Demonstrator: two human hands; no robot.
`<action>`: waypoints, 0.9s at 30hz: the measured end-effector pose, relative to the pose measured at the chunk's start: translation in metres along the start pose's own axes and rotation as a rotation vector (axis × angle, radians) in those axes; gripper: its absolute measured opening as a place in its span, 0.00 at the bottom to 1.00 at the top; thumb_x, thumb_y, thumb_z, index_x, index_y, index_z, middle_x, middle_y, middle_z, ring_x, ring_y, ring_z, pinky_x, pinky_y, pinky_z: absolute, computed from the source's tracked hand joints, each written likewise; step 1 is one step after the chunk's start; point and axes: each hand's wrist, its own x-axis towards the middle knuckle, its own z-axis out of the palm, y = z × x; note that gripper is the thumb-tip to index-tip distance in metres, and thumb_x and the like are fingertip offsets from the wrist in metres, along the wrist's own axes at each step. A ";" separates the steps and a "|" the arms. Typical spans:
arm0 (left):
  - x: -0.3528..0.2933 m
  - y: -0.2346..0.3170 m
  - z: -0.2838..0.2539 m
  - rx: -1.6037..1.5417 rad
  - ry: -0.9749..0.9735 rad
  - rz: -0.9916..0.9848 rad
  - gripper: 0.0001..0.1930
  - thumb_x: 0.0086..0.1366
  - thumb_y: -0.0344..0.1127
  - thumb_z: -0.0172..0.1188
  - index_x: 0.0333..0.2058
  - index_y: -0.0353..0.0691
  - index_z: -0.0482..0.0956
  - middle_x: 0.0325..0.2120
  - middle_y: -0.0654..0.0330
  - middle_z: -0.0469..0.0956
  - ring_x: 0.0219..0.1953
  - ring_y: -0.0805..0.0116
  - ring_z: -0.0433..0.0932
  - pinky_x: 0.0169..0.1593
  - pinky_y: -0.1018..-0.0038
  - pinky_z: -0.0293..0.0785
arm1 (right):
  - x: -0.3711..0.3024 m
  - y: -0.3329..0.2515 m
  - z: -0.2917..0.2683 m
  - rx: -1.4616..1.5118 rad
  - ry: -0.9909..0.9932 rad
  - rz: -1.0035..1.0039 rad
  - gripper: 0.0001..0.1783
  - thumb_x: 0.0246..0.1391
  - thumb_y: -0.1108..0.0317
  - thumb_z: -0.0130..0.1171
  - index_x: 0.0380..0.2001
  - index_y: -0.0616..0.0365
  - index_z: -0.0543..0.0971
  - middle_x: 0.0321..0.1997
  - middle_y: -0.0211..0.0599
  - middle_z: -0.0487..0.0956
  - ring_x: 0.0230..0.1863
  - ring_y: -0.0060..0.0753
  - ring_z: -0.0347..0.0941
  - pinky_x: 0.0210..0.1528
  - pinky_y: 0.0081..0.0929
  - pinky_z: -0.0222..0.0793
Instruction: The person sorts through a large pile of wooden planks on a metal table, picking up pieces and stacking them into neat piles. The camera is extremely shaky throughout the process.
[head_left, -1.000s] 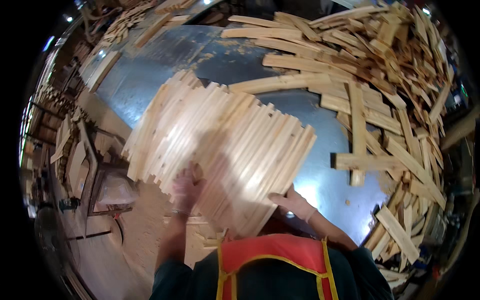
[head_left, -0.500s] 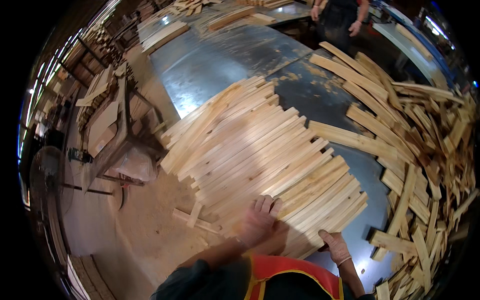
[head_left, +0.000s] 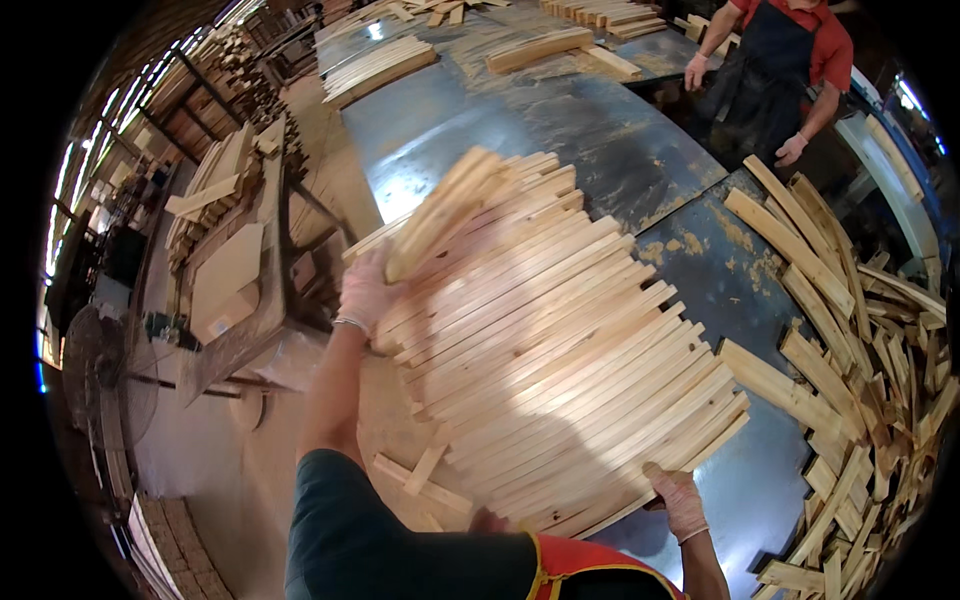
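A wide row of pale wooden slats lies side by side on the dark metal table, reaching from its left edge toward me. My left hand, in a thin glove, grips the far left end of the row, where a few slats are lifted and tilted up. My right hand, also gloved, presses against the near right end of the row. The slats between my hands are squeezed together.
A loose heap of slats covers the right side of the table. Another person in a red shirt and dark apron stands at the far right. Stacked slats lie at the far end. A wooden stand is left of the table.
My view has swung left and up along the table. My left hand has moved to the far left end of the row and lifted some slats; my right hand stays at the near end.
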 end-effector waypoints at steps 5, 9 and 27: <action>0.055 0.001 0.004 0.021 -0.174 -0.371 0.54 0.52 0.59 0.74 0.76 0.49 0.63 0.67 0.47 0.75 0.67 0.49 0.76 0.68 0.59 0.72 | 0.031 -0.012 0.013 -0.053 -0.115 0.011 0.33 0.60 0.51 0.70 0.60 0.62 0.75 0.45 0.40 0.85 0.41 0.32 0.84 0.33 0.30 0.83; 0.023 0.052 0.005 -0.308 -0.165 -0.189 0.51 0.58 0.48 0.76 0.76 0.38 0.62 0.62 0.44 0.78 0.61 0.51 0.80 0.62 0.60 0.78 | 0.028 -0.014 0.016 -0.131 0.020 -0.154 0.34 0.63 0.47 0.66 0.61 0.64 0.78 0.58 0.47 0.85 0.52 0.43 0.84 0.54 0.43 0.79; -0.338 0.292 0.029 0.356 -0.001 0.588 0.42 0.64 0.60 0.68 0.70 0.42 0.69 0.66 0.45 0.73 0.64 0.43 0.74 0.65 0.49 0.73 | -0.082 0.114 -0.379 -0.724 0.885 -0.359 0.30 0.47 0.48 0.67 0.48 0.60 0.80 0.49 0.56 0.82 0.53 0.62 0.79 0.57 0.53 0.75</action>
